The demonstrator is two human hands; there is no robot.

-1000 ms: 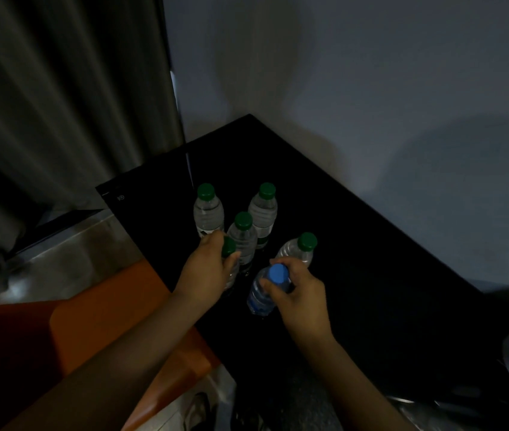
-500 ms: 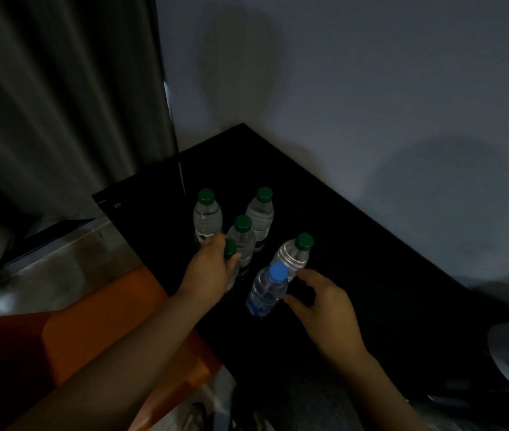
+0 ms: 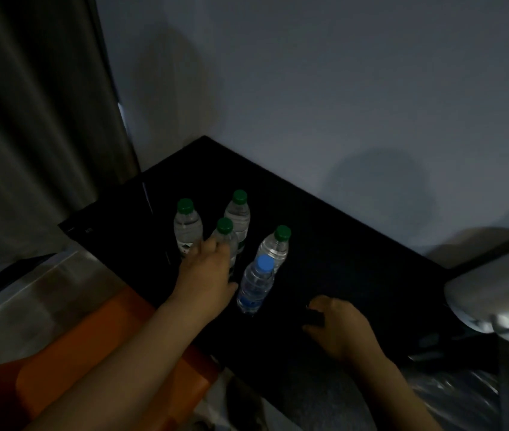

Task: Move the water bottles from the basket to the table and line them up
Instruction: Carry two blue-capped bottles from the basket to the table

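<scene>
Now left hand (image 3: 206, 275) against green-cap bottles (image 3: 187, 228), grip unclear; right hand (image 3: 338, 328) loosely curled, empty, over table (image 3: 355, 244) right of blue-cap bottle (image 3: 256, 284).

Upright on a black table (image 3: 340, 244), green-capped bottles (image 3: 187, 228) and blue-capped bottle (image 3: 256, 284), left hand (image 3: 206, 275) among them, right hand (image 3: 340, 325) loosely curled

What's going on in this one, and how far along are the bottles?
A person is arranging water bottles on the black table. Five stand upright in a loose cluster, not a straight line: four green-capped bottles and one blue-capped bottle. The left hand reaches in among the green-capped ones; whether it grips anything is hidden. The right hand is loosely curled, apart from the bottles, holding nothing.
</scene>
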